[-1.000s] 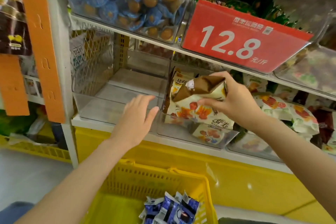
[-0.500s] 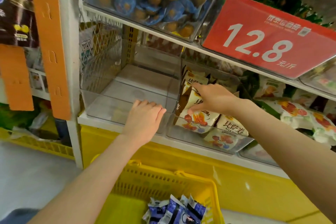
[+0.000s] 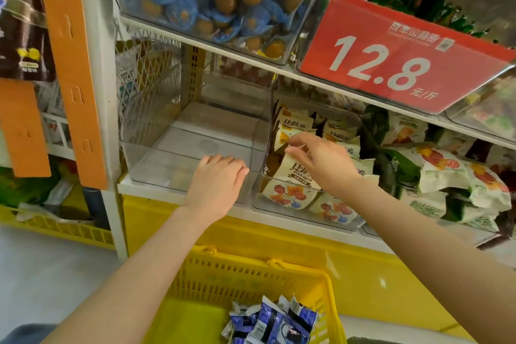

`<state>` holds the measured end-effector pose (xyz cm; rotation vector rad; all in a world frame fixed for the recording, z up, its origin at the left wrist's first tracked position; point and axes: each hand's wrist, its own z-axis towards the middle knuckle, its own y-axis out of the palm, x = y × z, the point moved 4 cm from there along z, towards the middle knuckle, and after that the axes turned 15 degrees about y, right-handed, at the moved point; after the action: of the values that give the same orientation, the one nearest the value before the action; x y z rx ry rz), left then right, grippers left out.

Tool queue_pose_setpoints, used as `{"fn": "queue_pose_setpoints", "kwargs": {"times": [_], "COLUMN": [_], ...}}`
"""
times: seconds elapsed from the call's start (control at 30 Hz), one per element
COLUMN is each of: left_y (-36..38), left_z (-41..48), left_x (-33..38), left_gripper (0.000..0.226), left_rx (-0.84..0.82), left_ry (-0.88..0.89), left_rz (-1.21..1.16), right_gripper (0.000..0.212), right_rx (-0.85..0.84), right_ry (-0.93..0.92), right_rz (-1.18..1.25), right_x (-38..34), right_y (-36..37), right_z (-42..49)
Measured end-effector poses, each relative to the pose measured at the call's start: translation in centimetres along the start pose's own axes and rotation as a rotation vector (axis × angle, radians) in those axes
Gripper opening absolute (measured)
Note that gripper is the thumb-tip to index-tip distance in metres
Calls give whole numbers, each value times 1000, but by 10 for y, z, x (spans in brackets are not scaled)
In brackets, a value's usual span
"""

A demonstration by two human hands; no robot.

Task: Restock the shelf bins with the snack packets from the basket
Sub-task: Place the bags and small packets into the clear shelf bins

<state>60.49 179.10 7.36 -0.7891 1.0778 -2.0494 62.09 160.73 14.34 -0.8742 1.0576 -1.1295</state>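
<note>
L hand point(image 3: 216, 184) hooks curled fingers over front rim of clear bin point(image 3: 145, 165) on lower shelf. R hand point(image 3: 321, 162), fingers loosely spread & gripping nothing, sits over cream packets point(image 3: 290, 193) stacked in next bin point(image 3: 307, 220) to the right; contact unclear. Blue packets point(image 3: 273, 321) lie in yellow basket point(image 3: 251, 268) below, well apart from both hands; red price sign point(image 3: 391, 58) above.
</note>
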Motion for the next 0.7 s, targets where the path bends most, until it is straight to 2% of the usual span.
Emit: {"fn": "queue_pose_setpoints", "kwargs": {"times": [0.1,0.37,0.47,0.6,0.7], "left_y": [0,-3,-11,-21,-7], "left_z": [0,-1,-10,-38,-77], "left_x": [0,2,7,25,19], "left_gripper": [34,32,31,29,24], "left_rx": [21,24,55,211,261], "left_ry": [8,31,53,81,-6], "left_rz": [-7,24,13,-5,-4], "right_gripper": [41,43,43,35,34], "right_rx": [32,-90,-33,150,75], "right_ry": [15,11,-49,-127,-97], "right_rz": [-9,-139,-62,224,247], "right_x": [0,-18,-19,-14,2], "right_y": [5,30,21,26,66], "right_z": [-2,4,-14,-80,-135]}}
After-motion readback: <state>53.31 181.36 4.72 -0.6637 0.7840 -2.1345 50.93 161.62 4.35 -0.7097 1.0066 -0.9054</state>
